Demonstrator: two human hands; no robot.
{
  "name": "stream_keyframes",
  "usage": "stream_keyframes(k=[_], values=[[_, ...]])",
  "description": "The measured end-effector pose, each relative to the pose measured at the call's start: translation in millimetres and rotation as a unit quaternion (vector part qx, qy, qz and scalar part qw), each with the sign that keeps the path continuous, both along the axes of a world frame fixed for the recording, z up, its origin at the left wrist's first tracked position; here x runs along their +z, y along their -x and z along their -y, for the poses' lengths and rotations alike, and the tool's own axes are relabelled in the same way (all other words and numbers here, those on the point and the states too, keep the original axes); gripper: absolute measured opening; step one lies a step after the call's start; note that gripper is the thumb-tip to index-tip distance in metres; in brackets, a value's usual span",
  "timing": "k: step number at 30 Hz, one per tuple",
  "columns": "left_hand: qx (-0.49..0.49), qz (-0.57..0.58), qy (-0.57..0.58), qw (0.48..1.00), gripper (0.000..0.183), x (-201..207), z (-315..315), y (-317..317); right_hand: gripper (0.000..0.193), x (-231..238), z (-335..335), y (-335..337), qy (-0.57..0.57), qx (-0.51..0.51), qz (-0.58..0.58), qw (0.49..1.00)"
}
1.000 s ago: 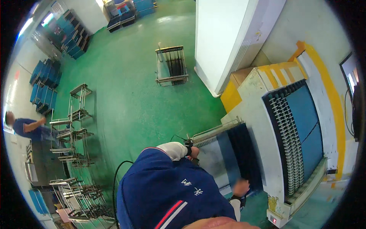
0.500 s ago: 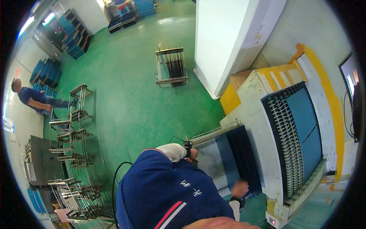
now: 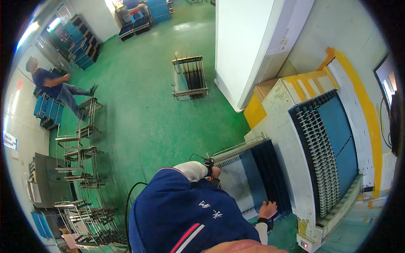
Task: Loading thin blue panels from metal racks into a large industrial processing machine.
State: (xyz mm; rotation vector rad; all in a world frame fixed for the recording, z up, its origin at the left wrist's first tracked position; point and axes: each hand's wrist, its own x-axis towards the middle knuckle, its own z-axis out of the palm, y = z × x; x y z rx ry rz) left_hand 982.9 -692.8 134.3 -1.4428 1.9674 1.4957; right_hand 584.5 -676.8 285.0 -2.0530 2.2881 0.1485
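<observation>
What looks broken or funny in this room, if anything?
The pale machine has a ragged yellowish patch on its lower corner, maybe worn paint. A dark slanting line also crosses its blue panel; I can't tell whether that's a crack or just a gap.

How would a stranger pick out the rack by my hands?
Find the big pale machine with white rollers, at right. Just left of it sits a toothed-edge rack holding dark blue panels. Unlike the lone rack farther up the green floor, it has your left hand and right hand at its edges.
</observation>
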Motion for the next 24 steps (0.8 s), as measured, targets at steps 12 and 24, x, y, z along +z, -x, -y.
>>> stream_keyframes(k=[12, 24], values=[[0.003, 0.013, -0.031, 0.999, 0.028, 17.8, 2.4, 0.2, 0.027, -9.9, 1.3, 7.0, -0.008, -0.005, -0.004, 1.0], [-0.007, -0.013, -0.147, 0.989, 0.038, -59.4, 5.0, 4.2, 0.027, -1.4, 2.3, 3.8, -0.036, -0.016, 0.006, 0.999]])
